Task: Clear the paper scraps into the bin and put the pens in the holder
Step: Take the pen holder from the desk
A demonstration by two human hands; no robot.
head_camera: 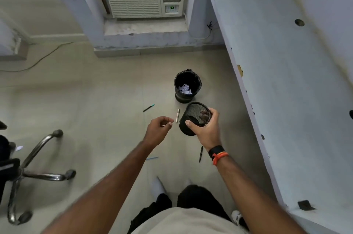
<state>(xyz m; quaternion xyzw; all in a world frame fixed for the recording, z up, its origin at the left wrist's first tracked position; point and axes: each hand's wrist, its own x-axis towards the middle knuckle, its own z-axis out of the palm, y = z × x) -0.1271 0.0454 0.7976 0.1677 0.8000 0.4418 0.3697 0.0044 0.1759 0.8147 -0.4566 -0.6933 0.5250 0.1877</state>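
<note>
Gripping the mesh holder (pixel 195 118) in the right hand (pixel 207 130), fingers wrapping its wall, tilted above the floor. Pinching a thin pen (pixel 166 124) in the left hand (pixel 158 130), just beside the holder. Lying below: bin (pixel 187 85) holding paper scraps (pixel 185 89), silver pen (pixel 177 115).

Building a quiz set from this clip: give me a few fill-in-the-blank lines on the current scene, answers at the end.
1. The mesh pen holder is held in the person's ____ hand.
2. The crumpled paper lies inside the black ____.
3. The silver pen lies on the ____, between the left hand and the holder.
4. The wristbands are on the ____ wrist.

Answers: right; bin; floor; right
</note>
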